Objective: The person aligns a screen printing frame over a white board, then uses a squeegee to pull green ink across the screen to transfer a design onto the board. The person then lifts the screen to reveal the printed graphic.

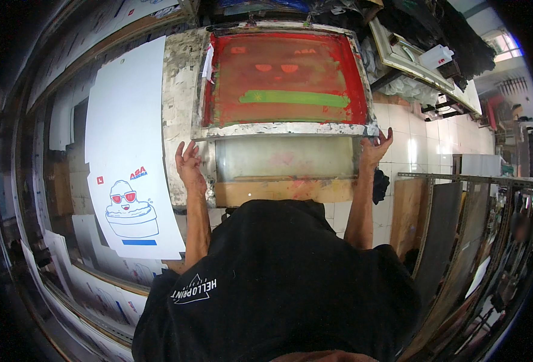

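Left hand (190,161) is open at the frame's near left corner, fingers loosely bent, and through the head camera I see the right hand (376,149) open too, fingers spread at the near right corner; I cannot tell whether either one's fingertips touch. Between and ahead of them I have the frame (278,129), pale and ink-stained, straight in front of the person. Its mesh (266,78) is red around the border and brownish inside, with a green ink band (296,98) across its nearer part. Nearer the body I make out a pale plate (284,158), then a wooden strip (266,192). To the left I find a white sheet (131,120) bearing a blue-outlined tub drawing (131,211) with red sunglasses. Further right I get floor tiles (405,133), a rack (465,180) and, higher up, dark cloth (423,30).
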A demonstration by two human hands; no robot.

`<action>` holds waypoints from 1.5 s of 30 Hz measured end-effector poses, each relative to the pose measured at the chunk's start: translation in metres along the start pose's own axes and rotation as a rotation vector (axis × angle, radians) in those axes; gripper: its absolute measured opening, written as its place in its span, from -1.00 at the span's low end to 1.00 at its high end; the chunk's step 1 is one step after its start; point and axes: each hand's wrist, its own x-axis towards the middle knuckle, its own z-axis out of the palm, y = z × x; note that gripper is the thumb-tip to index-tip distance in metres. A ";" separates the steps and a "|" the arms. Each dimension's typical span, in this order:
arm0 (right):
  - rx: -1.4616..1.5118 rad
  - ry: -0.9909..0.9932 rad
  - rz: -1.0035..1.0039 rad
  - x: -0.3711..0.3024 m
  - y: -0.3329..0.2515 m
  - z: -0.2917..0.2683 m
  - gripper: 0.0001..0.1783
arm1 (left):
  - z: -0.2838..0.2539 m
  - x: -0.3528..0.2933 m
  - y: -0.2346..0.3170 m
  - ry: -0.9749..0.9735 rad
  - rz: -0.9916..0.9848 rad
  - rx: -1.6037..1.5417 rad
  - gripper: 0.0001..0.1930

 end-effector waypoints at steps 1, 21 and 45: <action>0.032 0.007 -0.014 0.002 -0.003 -0.001 0.00 | 0.001 0.000 0.001 -0.005 0.029 -0.005 -0.32; 0.014 -0.012 -0.049 -0.009 0.066 -0.002 -0.13 | 0.003 0.007 -0.025 0.085 0.019 0.186 -0.39; 0.249 -0.015 0.108 -0.006 0.007 -0.004 -0.17 | 0.006 0.002 -0.004 0.050 0.256 0.246 -0.46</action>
